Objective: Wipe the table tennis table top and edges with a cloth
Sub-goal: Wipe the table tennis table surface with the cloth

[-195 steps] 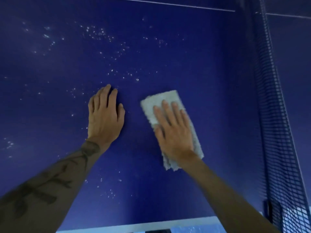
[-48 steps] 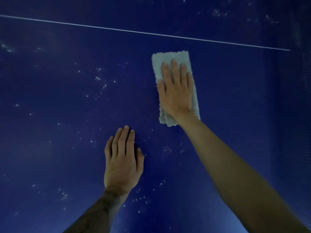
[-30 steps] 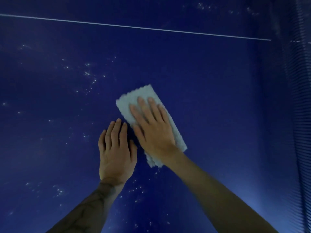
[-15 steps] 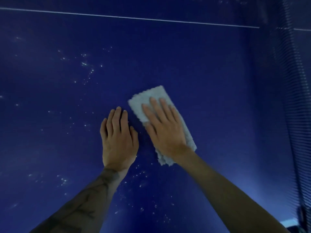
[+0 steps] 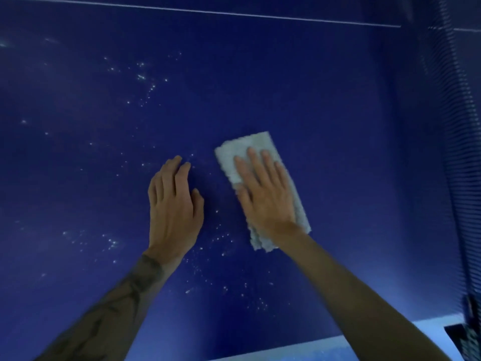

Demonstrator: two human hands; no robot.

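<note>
Dark blue table tennis table point(image 5: 338, 113) w/ thin white line point(image 5: 234, 13) across far side, net point(image 5: 458, 152) at R; pale rectangular cloth point(image 5: 240, 146) lies flat mid-table amid scattered white specks point(image 5: 141, 77).

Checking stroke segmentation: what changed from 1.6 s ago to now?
The right hand pulled the cloth back from near the white line to beside the left hand, then slid it slightly right, opening a gap. Nothing grasped or released. The right hand stays flat on the cloth, the left hand flat on the table; white specks remain.
</note>
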